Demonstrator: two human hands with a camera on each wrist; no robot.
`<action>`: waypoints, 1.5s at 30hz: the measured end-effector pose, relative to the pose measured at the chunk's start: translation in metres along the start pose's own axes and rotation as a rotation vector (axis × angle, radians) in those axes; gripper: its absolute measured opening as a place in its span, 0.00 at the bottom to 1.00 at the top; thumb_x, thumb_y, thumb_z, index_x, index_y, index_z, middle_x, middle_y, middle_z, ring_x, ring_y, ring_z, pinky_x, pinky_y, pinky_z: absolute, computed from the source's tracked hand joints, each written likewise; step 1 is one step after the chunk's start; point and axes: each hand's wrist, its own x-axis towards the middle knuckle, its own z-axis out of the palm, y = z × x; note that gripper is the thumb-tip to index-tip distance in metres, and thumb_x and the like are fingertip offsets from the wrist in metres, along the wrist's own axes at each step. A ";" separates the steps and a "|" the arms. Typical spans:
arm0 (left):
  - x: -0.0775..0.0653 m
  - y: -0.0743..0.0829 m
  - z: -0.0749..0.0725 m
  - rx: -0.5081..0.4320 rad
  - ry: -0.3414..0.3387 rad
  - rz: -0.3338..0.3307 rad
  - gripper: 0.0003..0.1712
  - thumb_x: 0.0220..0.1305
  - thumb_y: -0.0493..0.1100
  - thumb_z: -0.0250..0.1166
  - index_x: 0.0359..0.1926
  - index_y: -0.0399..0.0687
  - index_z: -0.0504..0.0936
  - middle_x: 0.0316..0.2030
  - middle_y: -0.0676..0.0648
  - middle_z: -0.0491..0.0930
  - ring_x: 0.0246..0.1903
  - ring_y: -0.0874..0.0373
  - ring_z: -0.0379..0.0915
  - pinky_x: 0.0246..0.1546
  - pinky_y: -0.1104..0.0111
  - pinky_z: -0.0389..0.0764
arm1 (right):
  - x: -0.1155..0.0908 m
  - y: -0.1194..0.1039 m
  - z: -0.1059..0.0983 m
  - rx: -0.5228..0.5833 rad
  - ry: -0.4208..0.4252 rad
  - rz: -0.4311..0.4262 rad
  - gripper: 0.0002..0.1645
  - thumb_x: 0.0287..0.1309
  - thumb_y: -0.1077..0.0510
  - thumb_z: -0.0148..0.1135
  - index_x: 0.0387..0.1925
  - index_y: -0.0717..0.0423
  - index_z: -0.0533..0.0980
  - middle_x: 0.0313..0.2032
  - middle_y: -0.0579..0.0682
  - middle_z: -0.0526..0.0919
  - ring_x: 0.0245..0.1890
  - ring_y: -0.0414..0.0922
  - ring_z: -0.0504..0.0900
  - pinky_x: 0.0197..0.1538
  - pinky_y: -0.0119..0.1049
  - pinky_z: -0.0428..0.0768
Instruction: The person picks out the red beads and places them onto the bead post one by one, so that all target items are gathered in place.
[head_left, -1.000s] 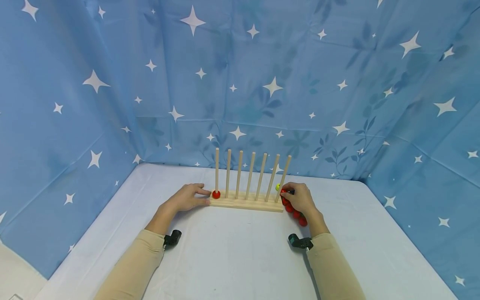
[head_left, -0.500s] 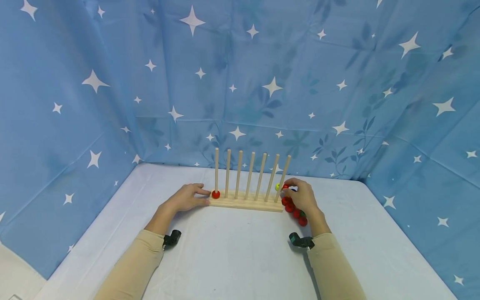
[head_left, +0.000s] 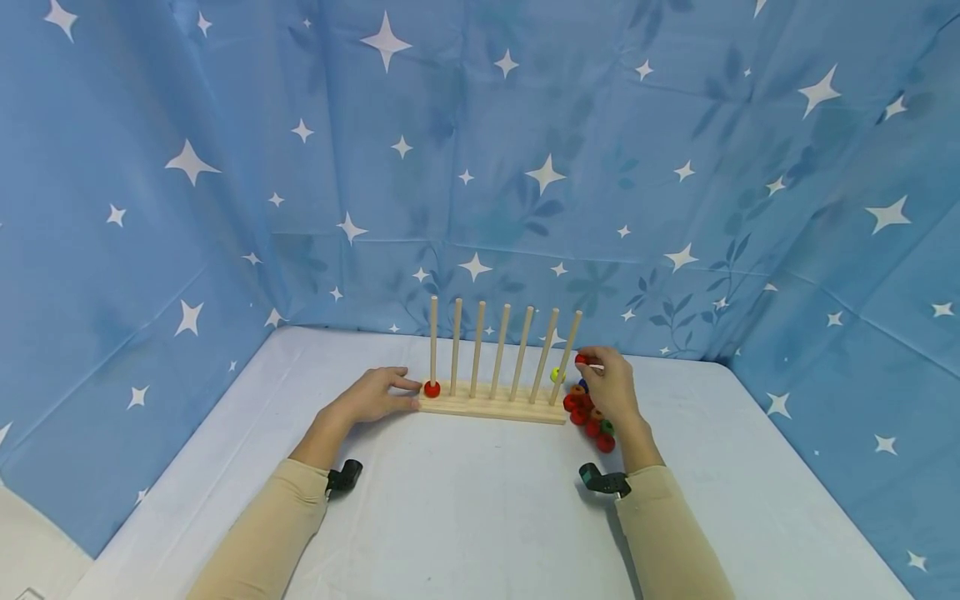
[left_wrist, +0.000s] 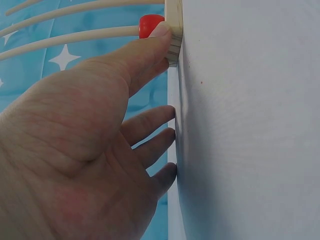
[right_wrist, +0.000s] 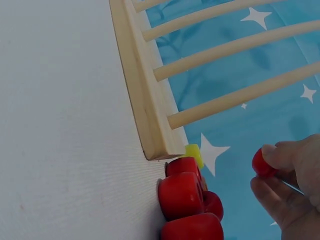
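Bench (head_left: 480,517) covered in white, backed by a starry blue curtain (head_left: 491,125). Wooden rack (head_left: 487,407) set toward the back edge; wider room is left on the near side. Long axis laid left to right, seven pegs pointed up. Left end touched by thumb and forefinger of the left hand (head_left: 371,396) — nothing clenched, other fingers loosely extended. Bead pile (head_left: 578,415) heaped just beside the right end, strung out toward the near side. In the right hand (head_left: 611,388) a red bead (right_wrist: 262,164) is grasped between thumb and fingertips, held beyond the rack's right end — apart from pegs and pile. Direction of its hole cannot be told. Another red bead (head_left: 432,389) is threaded at the leftmost peg's foot.
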 end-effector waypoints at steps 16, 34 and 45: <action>0.000 -0.002 0.002 -0.001 -0.007 -0.001 0.26 0.68 0.53 0.71 0.63 0.48 0.85 0.74 0.31 0.66 0.76 0.29 0.57 0.74 0.36 0.60 | 0.005 -0.012 -0.007 -0.001 0.096 -0.027 0.16 0.71 0.66 0.63 0.57 0.66 0.80 0.55 0.65 0.80 0.57 0.62 0.83 0.61 0.54 0.83; 0.000 -0.003 0.002 -0.003 -0.008 0.002 0.26 0.69 0.53 0.71 0.63 0.49 0.85 0.75 0.31 0.65 0.76 0.30 0.57 0.75 0.37 0.60 | 0.010 -0.027 -0.014 0.020 0.308 -0.153 0.15 0.70 0.65 0.65 0.55 0.63 0.83 0.51 0.60 0.82 0.48 0.57 0.86 0.52 0.27 0.80; 0.001 -0.003 0.001 -0.007 -0.003 0.009 0.25 0.69 0.51 0.71 0.63 0.48 0.85 0.74 0.30 0.65 0.76 0.29 0.57 0.74 0.36 0.60 | 0.013 -0.038 -0.017 0.087 0.401 -0.231 0.18 0.68 0.68 0.65 0.57 0.68 0.80 0.53 0.66 0.78 0.49 0.59 0.83 0.51 0.14 0.73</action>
